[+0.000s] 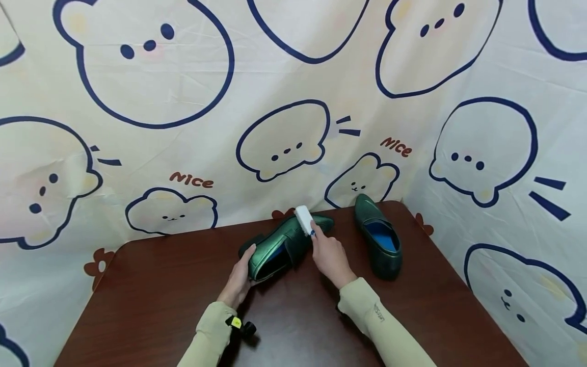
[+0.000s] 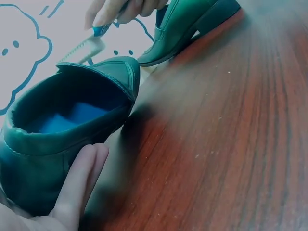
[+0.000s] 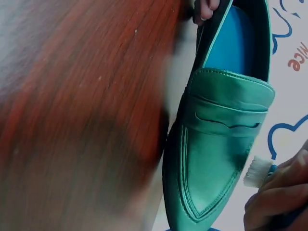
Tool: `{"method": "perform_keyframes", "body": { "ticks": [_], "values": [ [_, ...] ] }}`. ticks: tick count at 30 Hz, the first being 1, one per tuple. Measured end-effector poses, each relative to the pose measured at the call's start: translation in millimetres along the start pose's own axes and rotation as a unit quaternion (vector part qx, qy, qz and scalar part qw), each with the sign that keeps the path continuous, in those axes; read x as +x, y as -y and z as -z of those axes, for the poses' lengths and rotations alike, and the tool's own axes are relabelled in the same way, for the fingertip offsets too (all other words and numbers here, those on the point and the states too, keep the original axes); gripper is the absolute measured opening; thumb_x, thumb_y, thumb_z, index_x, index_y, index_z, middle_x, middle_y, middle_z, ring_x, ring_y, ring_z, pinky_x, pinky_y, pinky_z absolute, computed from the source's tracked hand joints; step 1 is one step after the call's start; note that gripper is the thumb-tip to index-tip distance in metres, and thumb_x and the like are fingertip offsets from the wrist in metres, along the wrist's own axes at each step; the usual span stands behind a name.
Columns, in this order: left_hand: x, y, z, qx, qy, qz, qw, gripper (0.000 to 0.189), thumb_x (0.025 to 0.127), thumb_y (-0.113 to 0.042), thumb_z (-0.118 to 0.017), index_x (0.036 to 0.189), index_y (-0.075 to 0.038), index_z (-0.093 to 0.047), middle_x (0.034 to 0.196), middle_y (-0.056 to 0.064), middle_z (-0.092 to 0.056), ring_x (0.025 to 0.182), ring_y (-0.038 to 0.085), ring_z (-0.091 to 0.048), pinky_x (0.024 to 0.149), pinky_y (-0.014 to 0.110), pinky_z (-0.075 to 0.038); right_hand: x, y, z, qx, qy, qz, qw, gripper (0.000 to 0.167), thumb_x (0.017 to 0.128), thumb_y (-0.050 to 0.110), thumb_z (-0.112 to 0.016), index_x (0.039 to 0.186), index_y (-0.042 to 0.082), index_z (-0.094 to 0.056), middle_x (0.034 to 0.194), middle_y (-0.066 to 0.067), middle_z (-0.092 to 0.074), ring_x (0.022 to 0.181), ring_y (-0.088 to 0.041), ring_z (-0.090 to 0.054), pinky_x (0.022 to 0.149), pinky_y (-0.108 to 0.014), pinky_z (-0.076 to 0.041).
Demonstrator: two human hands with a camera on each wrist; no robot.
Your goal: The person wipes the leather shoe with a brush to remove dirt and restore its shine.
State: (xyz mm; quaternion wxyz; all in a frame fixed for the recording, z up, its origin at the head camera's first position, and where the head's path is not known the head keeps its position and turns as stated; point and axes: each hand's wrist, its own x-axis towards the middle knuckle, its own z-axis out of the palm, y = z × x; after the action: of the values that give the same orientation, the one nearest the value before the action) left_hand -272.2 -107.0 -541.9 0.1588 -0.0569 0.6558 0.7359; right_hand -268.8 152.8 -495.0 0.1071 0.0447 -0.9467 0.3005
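Observation:
A green loafer [image 1: 270,250] with a blue insole is held tilted over the table by my left hand [image 1: 239,280], which grips it round the heel. In the left wrist view the fingers [image 2: 79,180] lie along the side of the heel. My right hand [image 1: 331,257] holds a white-bristled brush [image 1: 303,219] by its handle, index finger stretched along it. The bristles [image 3: 258,172] are right at the side of the loafer's toe in the right wrist view. The matching loafer [image 1: 378,237] stands upright to the right of my right hand.
The dark brown wooden table [image 1: 174,295] reaches back to a white curtain [image 1: 284,76] printed with cartoon bears. The curtain also runs along the right side. A strap with a small black camera [image 1: 247,329] sits on the left wrist.

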Motion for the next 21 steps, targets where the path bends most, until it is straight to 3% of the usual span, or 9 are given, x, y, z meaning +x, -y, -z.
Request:
{"method": "perform_keyframes", "body": {
  "ticks": [5,10,16,21],
  "values": [
    [2.7,-2.9,-0.5,-0.017,-0.002,0.004,0.9998,0.08,0.1,-0.071,-0.046,0.154,-0.011,-0.04,0.129,0.015,-0.059,0.101,0.018,-0.067,0.091,0.04,-0.057,7.6,0,-7,-0.053,-0.025,-0.003,0.9983,0.05,0.108,0.023,-0.056,0.157,0.019,-0.045,0.064,-0.004,-0.058,0.05,-0.016,-0.053,0.054,-0.035,-0.051],
    [6.9,-7.0,-2.3,-0.034,-0.006,0.001,0.9994,0.076,0.102,-0.068,-0.046,0.155,-0.013,-0.039,0.134,0.019,-0.057,0.102,0.02,-0.068,0.092,0.045,-0.059,11.1,-18,-3,-0.1,-0.053,-0.043,0.9927,0.05,0.107,0.023,-0.058,0.156,0.02,-0.047,0.075,-0.014,-0.068,0.054,-0.024,-0.058,0.053,-0.042,-0.051],
    [9.3,-6.2,-2.9,-0.041,-0.004,0.001,0.9992,0.079,0.1,-0.07,-0.049,0.154,-0.012,-0.041,0.134,0.019,-0.058,0.101,0.019,-0.07,0.09,0.044,-0.06,7.8,-40,9,-0.08,-0.054,-0.11,0.9893,0.048,0.107,0.02,-0.058,0.153,0.012,-0.048,0.093,-0.02,-0.074,0.065,-0.03,-0.066,0.063,-0.048,-0.058],
    [5.5,-2.9,-2.0,-0.037,-0.012,0.004,0.9992,0.078,0.101,-0.069,-0.047,0.152,-0.01,-0.043,0.131,0.019,-0.061,0.098,0.019,-0.071,0.089,0.044,-0.06,8.1,-33,10,-0.052,-0.045,-0.105,0.9921,0.047,0.108,0.019,-0.055,0.153,0.01,-0.046,0.103,-0.022,-0.075,0.072,-0.029,-0.069,0.069,-0.047,-0.059]
  ]
}}
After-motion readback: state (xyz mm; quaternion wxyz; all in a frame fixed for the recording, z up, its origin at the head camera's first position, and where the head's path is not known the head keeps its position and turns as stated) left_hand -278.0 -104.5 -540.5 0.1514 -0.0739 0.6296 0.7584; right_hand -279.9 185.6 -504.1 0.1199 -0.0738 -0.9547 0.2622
